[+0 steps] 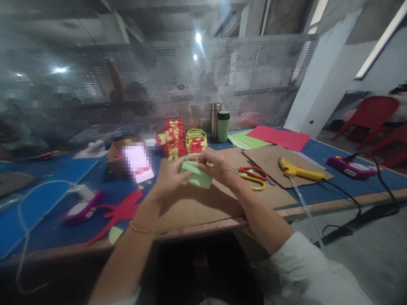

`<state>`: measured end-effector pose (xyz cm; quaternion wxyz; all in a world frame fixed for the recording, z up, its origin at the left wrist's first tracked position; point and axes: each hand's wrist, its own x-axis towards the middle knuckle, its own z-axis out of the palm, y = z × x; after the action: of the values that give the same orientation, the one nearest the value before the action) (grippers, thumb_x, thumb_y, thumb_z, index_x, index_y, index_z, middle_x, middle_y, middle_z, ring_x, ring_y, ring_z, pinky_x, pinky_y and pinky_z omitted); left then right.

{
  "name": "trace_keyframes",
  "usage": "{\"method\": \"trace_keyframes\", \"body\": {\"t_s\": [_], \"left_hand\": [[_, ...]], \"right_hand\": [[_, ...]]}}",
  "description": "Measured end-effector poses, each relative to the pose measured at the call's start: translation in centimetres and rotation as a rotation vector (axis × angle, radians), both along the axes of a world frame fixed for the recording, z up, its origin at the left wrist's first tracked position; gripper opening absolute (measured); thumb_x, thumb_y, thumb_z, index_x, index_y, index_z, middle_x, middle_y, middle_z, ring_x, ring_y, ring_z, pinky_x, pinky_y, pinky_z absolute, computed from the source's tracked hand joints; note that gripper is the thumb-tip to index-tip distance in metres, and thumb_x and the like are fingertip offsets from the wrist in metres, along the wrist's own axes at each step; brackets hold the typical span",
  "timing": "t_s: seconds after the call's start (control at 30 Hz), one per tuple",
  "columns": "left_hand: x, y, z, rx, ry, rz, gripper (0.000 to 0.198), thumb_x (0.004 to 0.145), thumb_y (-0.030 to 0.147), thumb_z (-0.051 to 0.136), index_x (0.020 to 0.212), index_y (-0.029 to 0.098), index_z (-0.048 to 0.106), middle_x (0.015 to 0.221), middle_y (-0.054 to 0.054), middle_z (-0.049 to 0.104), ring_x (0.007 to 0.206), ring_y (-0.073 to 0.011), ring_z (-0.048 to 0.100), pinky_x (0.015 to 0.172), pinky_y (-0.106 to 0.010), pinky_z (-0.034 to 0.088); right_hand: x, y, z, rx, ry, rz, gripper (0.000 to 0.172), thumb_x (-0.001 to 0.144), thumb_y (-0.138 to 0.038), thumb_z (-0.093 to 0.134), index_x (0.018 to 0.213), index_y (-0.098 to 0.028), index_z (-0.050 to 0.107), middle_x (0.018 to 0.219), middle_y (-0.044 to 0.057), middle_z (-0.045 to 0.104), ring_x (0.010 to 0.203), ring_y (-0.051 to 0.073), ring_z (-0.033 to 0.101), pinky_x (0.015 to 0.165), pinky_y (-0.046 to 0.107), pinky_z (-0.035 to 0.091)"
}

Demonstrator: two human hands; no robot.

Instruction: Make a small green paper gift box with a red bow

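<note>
Between my two hands is a light green folded paper piece [200, 178], raised over the brown cardboard [190, 207]. My left hand [171, 176] grips its left side, thumb along the near face. At its upper right edge, my right hand [216, 164] has its fingers curled and pinched on the paper. Just right of my right hand lie scissors [254, 174] with red and yellow handles. Small red paper baskets with yellow bows [171, 137] stand behind my hands, alongside a green one with red bows [196, 142].
A yellow glue gun [300, 171] lies on cardboard at right, its cord trailing to a purple power strip [351, 167]. Red paper [280, 137], a green-bodied jar [223, 129] and a steel flask [215, 120] are at the back. Left are a lit phone [138, 163] and red paper scraps [124, 209].
</note>
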<state>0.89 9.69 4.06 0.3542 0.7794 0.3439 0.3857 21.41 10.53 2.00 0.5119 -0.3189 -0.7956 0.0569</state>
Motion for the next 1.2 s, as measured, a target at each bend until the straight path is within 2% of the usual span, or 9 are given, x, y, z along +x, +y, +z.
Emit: {"method": "trace_keyframes", "body": {"t_s": [0.17, 0.33, 0.47, 0.6, 0.67, 0.8, 0.97, 1.2], "left_hand": [[-0.2, 0.4, -0.6, 0.059, 0.002, 0.035, 0.047, 0.079, 0.021, 0.065, 0.125, 0.023, 0.071, 0.113, -0.007, 0.074, 0.101, -0.0239, 0.065, 0.085, -0.033, 0.051], [-0.2, 0.8, -0.7, 0.088, 0.000, 0.096, 0.043, 0.077, 0.020, 0.065, 0.120, 0.021, 0.073, 0.105, -0.006, 0.074, 0.094, -0.0222, 0.065, 0.084, -0.032, 0.051], [-0.2, 1.0, -0.8, 0.056, 0.013, 0.114, 0.044, 0.078, 0.021, 0.065, 0.121, 0.019, 0.071, 0.100, -0.006, 0.073, 0.085, -0.0194, 0.064, 0.076, -0.030, 0.051], [-0.2, 1.0, -1.1, 0.008, -0.026, 0.071, 0.045, 0.079, 0.024, 0.068, 0.123, 0.019, 0.070, 0.102, -0.006, 0.073, 0.085, -0.0187, 0.065, 0.073, -0.028, 0.051], [-0.2, 0.9, -1.1, -0.026, -0.036, 0.034, 0.047, 0.079, 0.024, 0.067, 0.126, 0.020, 0.069, 0.107, -0.007, 0.073, 0.088, -0.0195, 0.065, 0.073, -0.028, 0.051], [-0.2, 0.7, -0.7, -0.042, -0.016, -0.035, 0.051, 0.079, 0.021, 0.067, 0.130, 0.022, 0.067, 0.112, -0.006, 0.073, 0.096, -0.0210, 0.066, 0.080, -0.030, 0.051], [-0.1, 0.6, -0.5, -0.032, 0.011, -0.046, 0.047, 0.080, 0.023, 0.066, 0.127, 0.021, 0.068, 0.115, -0.007, 0.073, 0.099, -0.0222, 0.065, 0.084, -0.032, 0.050], [-0.1, 0.6, -0.9, -0.058, -0.056, 0.016, 0.046, 0.080, 0.025, 0.067, 0.125, 0.022, 0.070, 0.115, -0.008, 0.073, 0.094, -0.0215, 0.065, 0.073, -0.029, 0.051]], "right_hand": [[-0.2, -0.4, 0.1, 0.002, 0.037, 0.048, 0.017, 0.092, -0.026, 0.067, 0.077, -0.022, 0.063, 0.079, 0.002, 0.063, 0.072, 0.016, 0.056, 0.069, 0.030, 0.047], [0.5, -1.1, 1.0, -0.084, -0.012, 0.114, 0.010, 0.094, -0.023, 0.062, 0.090, -0.022, 0.071, 0.091, 0.004, 0.071, 0.084, 0.017, 0.063, 0.076, 0.030, 0.051], [1.0, -1.1, 1.2, -0.218, 0.011, 0.211, 0.022, 0.094, -0.025, 0.061, 0.108, -0.025, 0.077, 0.107, 0.005, 0.079, 0.092, 0.018, 0.069, 0.082, 0.032, 0.055], [1.0, -0.5, 0.6, -0.328, 0.120, 0.335, 0.025, 0.092, -0.031, 0.065, 0.112, -0.026, 0.079, 0.125, 0.006, 0.076, 0.108, 0.021, 0.071, 0.092, 0.035, 0.056], [1.0, -0.2, 0.3, -0.340, 0.144, 0.364, 0.027, 0.090, -0.032, 0.068, 0.112, -0.025, 0.080, 0.124, 0.006, 0.077, 0.109, 0.022, 0.071, 0.092, 0.036, 0.056], [1.2, 0.0, 0.2, -0.310, 0.115, 0.322, 0.028, 0.088, -0.031, 0.070, 0.113, -0.025, 0.080, 0.117, 0.007, 0.079, 0.094, 0.020, 0.072, 0.081, 0.033, 0.057], [1.3, -0.4, 0.4, -0.258, 0.042, 0.283, 0.030, 0.091, -0.026, 0.067, 0.118, -0.025, 0.079, 0.110, 0.007, 0.080, 0.080, 0.016, 0.066, 0.069, 0.027, 0.054], [0.8, -0.1, -0.1, -0.176, -0.005, 0.228, 0.029, 0.098, -0.033, 0.061, 0.120, -0.025, 0.078, 0.099, 0.006, 0.075, 0.084, 0.017, 0.062, 0.078, 0.031, 0.053]]}}
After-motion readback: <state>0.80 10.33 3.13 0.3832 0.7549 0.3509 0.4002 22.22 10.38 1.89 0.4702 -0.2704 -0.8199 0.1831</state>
